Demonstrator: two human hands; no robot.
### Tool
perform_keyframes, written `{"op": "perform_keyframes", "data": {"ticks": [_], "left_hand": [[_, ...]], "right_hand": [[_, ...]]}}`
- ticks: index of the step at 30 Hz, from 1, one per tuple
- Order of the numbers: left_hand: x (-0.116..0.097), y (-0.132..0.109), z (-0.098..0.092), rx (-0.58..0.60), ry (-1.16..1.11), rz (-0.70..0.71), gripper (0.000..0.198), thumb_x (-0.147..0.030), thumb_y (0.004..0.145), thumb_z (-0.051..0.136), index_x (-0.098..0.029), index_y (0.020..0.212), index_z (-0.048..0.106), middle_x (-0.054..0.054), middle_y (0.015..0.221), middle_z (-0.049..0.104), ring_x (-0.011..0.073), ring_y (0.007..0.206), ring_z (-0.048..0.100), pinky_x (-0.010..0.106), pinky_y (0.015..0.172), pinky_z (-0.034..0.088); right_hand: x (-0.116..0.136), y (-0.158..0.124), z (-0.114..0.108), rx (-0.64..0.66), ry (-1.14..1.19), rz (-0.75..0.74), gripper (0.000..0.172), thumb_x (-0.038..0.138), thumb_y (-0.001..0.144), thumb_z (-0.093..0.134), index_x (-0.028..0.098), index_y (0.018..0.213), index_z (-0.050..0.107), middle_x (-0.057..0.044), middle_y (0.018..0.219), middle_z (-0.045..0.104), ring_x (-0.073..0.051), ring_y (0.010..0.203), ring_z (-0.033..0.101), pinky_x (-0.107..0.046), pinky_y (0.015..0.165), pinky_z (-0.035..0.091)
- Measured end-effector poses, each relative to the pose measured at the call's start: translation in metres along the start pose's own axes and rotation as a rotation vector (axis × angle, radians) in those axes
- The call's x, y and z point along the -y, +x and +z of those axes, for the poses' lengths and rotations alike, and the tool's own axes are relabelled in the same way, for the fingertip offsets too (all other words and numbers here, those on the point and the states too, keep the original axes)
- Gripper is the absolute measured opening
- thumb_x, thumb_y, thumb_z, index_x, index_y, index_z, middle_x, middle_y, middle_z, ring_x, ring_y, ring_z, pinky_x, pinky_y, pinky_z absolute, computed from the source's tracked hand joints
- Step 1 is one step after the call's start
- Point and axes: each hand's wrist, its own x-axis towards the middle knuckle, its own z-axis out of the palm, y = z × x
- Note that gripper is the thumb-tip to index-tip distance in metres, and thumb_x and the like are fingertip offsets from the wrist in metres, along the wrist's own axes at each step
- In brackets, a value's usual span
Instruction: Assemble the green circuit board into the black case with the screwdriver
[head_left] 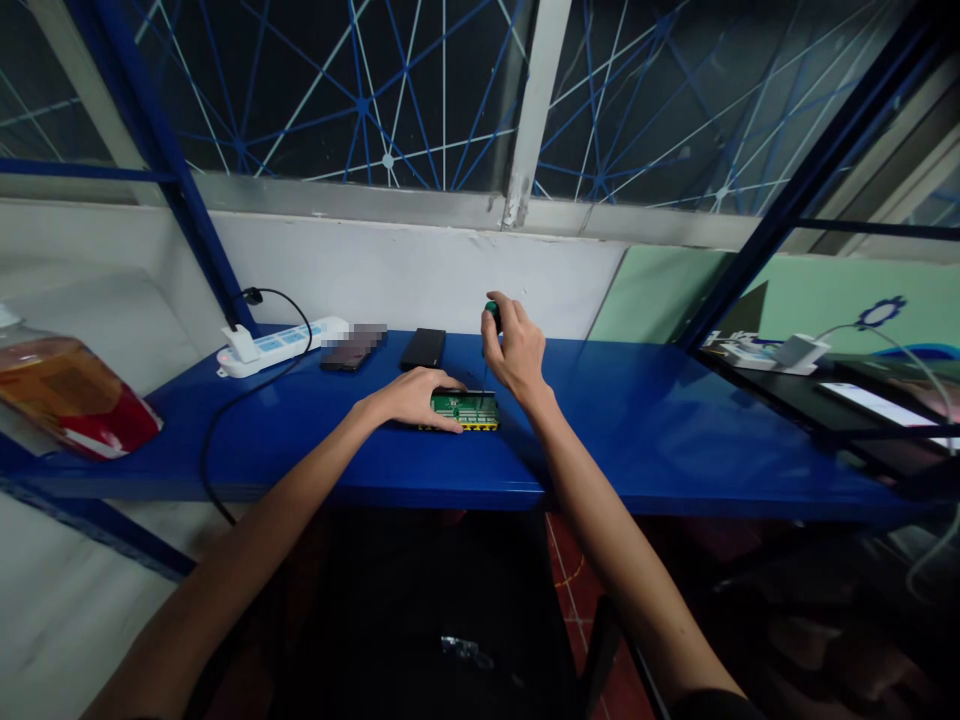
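A green circuit board (469, 410) with yellow connectors along its front edge lies flat on the blue shelf (622, 450). My left hand (415, 396) rests on the board's left end, fingers curled over it and pressing it down. My right hand (513, 350) is closed round the green-topped handle of a screwdriver (491, 312). The screwdriver stands upright, and its thin shaft reaches down to the board's right part.
A white power strip (281, 343) with a plugged black cable lies at the back left. Beside it are a dark phone (349, 353) and a black box (424, 348). A red and orange container (71, 400) sits far left. More devices and a white charger (799, 350) stand on the right shelf.
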Motion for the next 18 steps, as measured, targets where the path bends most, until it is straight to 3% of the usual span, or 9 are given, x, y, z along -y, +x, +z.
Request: {"op": "perform_keyframes", "data": {"ticks": [3,8,14,18], "left_hand": [[0.0002,-0.0004,0.0,-0.01,0.004,-0.004,0.072,-0.065,0.068,0.068,-0.02,0.124,0.063,0.01,0.116,0.067,0.0277,0.105,0.061,0.037,0.091,0.044],[0.0008,-0.0004,0.0009,-0.024,0.01,-0.002,0.072,-0.066,0.067,0.068,-0.021,0.123,0.063,0.01,0.115,0.067,0.0281,0.103,0.062,0.038,0.092,0.044],[0.0008,-0.0002,0.0003,-0.033,-0.004,0.001,0.071,-0.065,0.066,0.07,-0.02,0.121,0.064,0.01,0.114,0.068,0.0276,0.102,0.063,0.036,0.09,0.045],[-0.0004,-0.0009,-0.0003,-0.036,-0.024,0.0,0.069,-0.061,0.066,0.071,-0.019,0.12,0.066,0.01,0.114,0.069,0.0267,0.101,0.064,0.035,0.089,0.047]], "right_hand": [[-0.0003,-0.0003,0.0003,0.002,0.033,-0.014,0.038,0.033,0.096,0.038,0.019,0.129,0.053,-0.01,0.105,0.067,-0.018,0.076,0.061,-0.031,0.064,0.043],[-0.0001,0.0003,-0.0027,0.027,0.001,-0.034,0.041,0.047,0.092,0.049,0.021,0.122,0.061,-0.007,0.091,0.065,-0.017,0.07,0.059,-0.03,0.062,0.041],[-0.0023,0.0003,-0.0023,0.056,0.056,-0.047,0.039,0.033,0.096,0.039,0.021,0.129,0.054,-0.008,0.105,0.067,-0.015,0.068,0.058,-0.031,0.065,0.043],[0.0002,-0.0003,-0.0019,0.041,0.029,-0.065,0.04,0.044,0.092,0.047,0.022,0.124,0.057,-0.007,0.097,0.065,-0.017,0.072,0.059,-0.03,0.064,0.044]]}}
